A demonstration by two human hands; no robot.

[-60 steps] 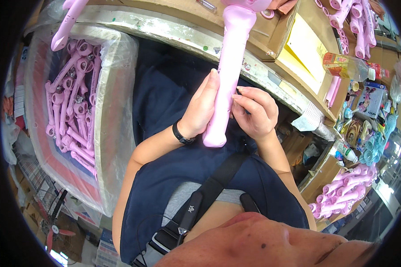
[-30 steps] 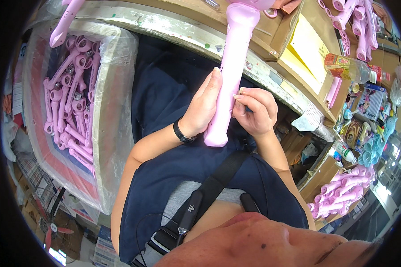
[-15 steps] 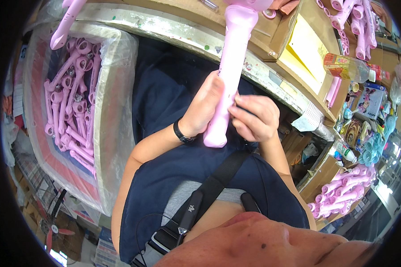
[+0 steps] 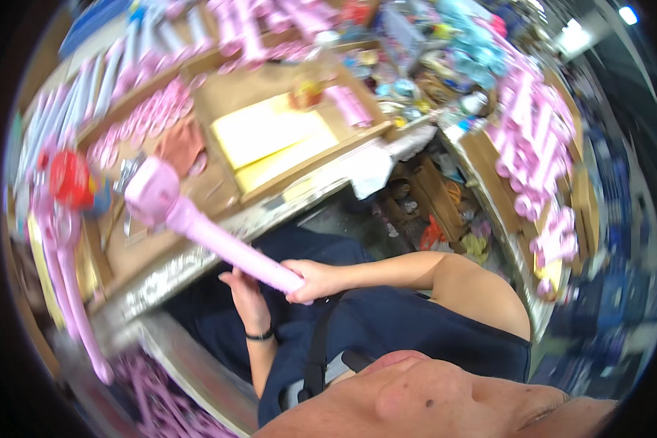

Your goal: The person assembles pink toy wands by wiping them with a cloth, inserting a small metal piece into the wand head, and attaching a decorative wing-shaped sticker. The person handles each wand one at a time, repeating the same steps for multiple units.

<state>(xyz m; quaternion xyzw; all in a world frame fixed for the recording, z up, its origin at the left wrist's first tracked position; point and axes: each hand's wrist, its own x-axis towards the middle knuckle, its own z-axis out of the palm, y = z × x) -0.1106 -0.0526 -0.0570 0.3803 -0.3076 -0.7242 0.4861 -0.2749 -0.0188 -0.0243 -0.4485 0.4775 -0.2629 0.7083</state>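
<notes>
A long pink plastic wand-like piece (image 4: 226, 247) with a boxy, rounded head slants over the bench edge, its head up and to the left. My right hand (image 4: 315, 280) is wrapped round the lower end of its handle. Just beneath the handle is my left hand (image 4: 250, 305), fingers stretched and apart; part of it is hidden behind the pink piece, and whether it touches the handle is unclear. The wand's head hangs above a cardboard tray (image 4: 248, 193) on the bench.
Yellow paper (image 4: 270, 135) and a clear bottle (image 4: 306, 91) occupy the tray, with pink rings (image 4: 150, 113) farther left. A crate of pink parts (image 4: 160, 398) stands lower left. Pink tubes (image 4: 533, 139) fill a box at right. Long pink pieces (image 4: 69, 285) lie along the left.
My view has swung to the right. The pink piece now tilts left, my right hand has closed round its lower end, and my left hand has loosened from its grip.
</notes>
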